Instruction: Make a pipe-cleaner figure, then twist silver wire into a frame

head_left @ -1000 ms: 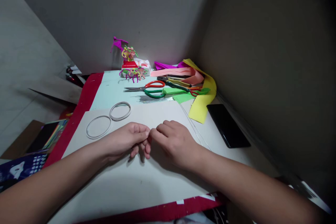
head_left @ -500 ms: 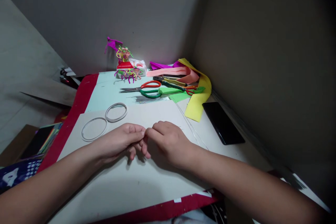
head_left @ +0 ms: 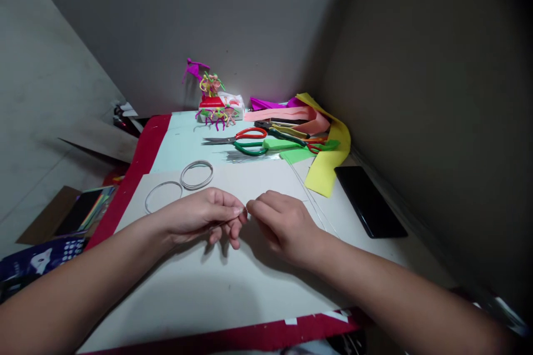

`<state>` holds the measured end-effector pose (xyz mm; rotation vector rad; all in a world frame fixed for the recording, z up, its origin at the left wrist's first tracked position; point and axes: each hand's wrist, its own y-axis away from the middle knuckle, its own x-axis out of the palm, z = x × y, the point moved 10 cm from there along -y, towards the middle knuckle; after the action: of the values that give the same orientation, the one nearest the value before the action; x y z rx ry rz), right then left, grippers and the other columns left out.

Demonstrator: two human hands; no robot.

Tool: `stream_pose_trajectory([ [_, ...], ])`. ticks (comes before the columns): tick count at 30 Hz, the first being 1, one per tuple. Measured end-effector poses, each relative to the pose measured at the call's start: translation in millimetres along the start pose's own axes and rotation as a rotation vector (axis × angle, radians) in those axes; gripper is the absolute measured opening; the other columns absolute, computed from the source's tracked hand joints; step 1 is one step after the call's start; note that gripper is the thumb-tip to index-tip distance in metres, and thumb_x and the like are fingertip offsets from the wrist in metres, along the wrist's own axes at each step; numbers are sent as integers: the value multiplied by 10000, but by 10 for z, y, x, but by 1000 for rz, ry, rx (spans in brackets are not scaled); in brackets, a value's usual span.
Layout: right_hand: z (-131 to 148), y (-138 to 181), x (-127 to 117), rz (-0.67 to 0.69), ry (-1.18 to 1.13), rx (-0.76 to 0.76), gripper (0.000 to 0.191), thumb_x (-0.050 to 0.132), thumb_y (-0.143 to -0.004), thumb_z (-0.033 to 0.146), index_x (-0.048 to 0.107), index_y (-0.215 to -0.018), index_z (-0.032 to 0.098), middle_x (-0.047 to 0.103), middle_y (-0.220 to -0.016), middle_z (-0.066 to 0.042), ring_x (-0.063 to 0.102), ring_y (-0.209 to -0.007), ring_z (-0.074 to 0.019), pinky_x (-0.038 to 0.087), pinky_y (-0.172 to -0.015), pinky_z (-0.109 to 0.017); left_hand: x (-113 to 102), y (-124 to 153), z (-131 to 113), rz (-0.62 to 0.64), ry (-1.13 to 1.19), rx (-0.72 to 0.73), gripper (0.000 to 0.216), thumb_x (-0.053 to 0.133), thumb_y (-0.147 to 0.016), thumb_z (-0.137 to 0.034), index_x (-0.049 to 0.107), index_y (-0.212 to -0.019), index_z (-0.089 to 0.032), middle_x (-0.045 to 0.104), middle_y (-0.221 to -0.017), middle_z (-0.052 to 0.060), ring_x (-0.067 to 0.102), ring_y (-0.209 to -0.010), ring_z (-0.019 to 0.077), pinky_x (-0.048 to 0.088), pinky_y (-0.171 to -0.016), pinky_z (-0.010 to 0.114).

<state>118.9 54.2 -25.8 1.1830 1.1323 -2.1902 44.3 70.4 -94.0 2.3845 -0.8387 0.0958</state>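
Observation:
My left hand [head_left: 204, 217] and my right hand [head_left: 284, 227] meet above a white card sheet [head_left: 208, 294], their fingertips almost touching. Between the fingertips a very thin silver wire [head_left: 246, 211] glints, barely visible. Behind my left hand, two thin wire rings lie on the sheet: one [head_left: 163, 184] partly behind the hand, the other [head_left: 196, 175] wound in several turns. A long straight wire [head_left: 320, 215] lies past my right hand. A bundle of thin silver wires [head_left: 250, 157] lies farther back.
Farther back are red-handled scissors [head_left: 250, 133], green-handled scissors [head_left: 250, 148], a yellow foam strip [head_left: 328, 156], a pink strip [head_left: 287, 115] and a pipe-cleaner craft [head_left: 212, 105]. A black phone [head_left: 370, 201] lies right. Walls stand behind and right; the red-bordered board edge [head_left: 144, 155] runs left.
My fingertips have parted slightly, and my left hand has turned a little. The whole scene has shifted slightly in view as my head moved.

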Motion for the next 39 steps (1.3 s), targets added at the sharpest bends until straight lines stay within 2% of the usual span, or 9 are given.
stream_pose_trajectory([
  [8, 15, 21, 45, 9, 130, -15, 170, 428, -844, 186, 590, -794, 178, 517, -669, -17, 412, -614, -145, 255, -538, -277, -12, 2, 15, -84, -109, 6, 214, 608, -787, -300, 623, -700, -105, 677, -680, 84, 675, -700, 182, 434, -436, 153],
  [13, -3, 5, 78, 18, 155, 1, 168, 442, -839, 164, 601, -791, 190, 524, -674, -9, 424, -614, -137, 252, -542, -272, -71, 7, -22, -143, -178, 56, 170, 605, -779, -272, 664, -757, -114, 670, -725, 53, 617, -656, 127, 498, -546, 205],
  [16, -9, -16, 93, 25, 140, 27, 165, 449, -833, 149, 607, -807, 187, 542, -688, -11, 444, -630, -137, 261, -547, -265, -87, 9, -48, -143, -207, 74, 183, 594, -783, -277, 668, -742, -115, 668, -712, 53, 608, -643, 128, 496, -559, 217],
  [19, -9, -37, 104, 34, 124, 47, 163, 445, -840, 149, 604, -824, 177, 556, -708, -18, 454, -643, -139, 273, -556, -261, -121, 29, -87, -183, -284, 101, 198, 567, -791, -278, 650, -721, -113, 663, -665, 49, 552, -501, 98, 444, -473, 204],
  [22, -35, -53, 97, 35, 85, 81, 170, 447, -823, 114, 596, -875, 177, 565, -732, -19, 464, -660, -138, 287, -572, -252, -142, 62, -116, -223, -333, 128, 211, 534, -805, -284, 606, -689, -123, 628, -584, 21, 420, -370, 57, 324, -383, 189],
  [26, -79, -89, 79, 62, 23, 130, 201, 453, -796, 74, 585, -897, 185, 573, -741, -12, 486, -685, -138, 307, -592, -242, -162, 104, -148, -248, -288, 154, 186, 546, -793, -283, 585, -689, -133, 480, -488, -54, 334, -389, 47, 234, -402, 186],
  [32, -103, -186, 29, 83, -79, 139, 186, 463, -823, 86, 580, -928, 183, 604, -780, -16, 524, -707, -135, 353, -617, -231, -153, 151, -267, -258, -299, 214, 217, 540, -802, -288, 567, -648, -137, 438, -490, -59, 302, -431, 58, 189, -432, 214],
  [36, -34, -239, -80, -49, 2, 37, 159, 460, -841, 82, 584, -915, 151, 621, -808, -50, 524, -726, -150, 377, -636, -254, -203, 177, -291, -300, -256, 252, 267, 542, -809, -283, 509, -582, -147, 421, -486, -60, 276, -435, 55, 159, -444, 223],
  [39, 110, -183, -255, -275, 201, -99, 120, 530, -829, 107, 596, -917, 155, 636, -959, -96, 526, -880, -203, 381, -758, -326, -259, 180, -285, -337, -226, 278, 262, 539, -816, -286, 506, -594, -149, 422, -501, -60, 258, -443, 55, 148, -452, 229],
])
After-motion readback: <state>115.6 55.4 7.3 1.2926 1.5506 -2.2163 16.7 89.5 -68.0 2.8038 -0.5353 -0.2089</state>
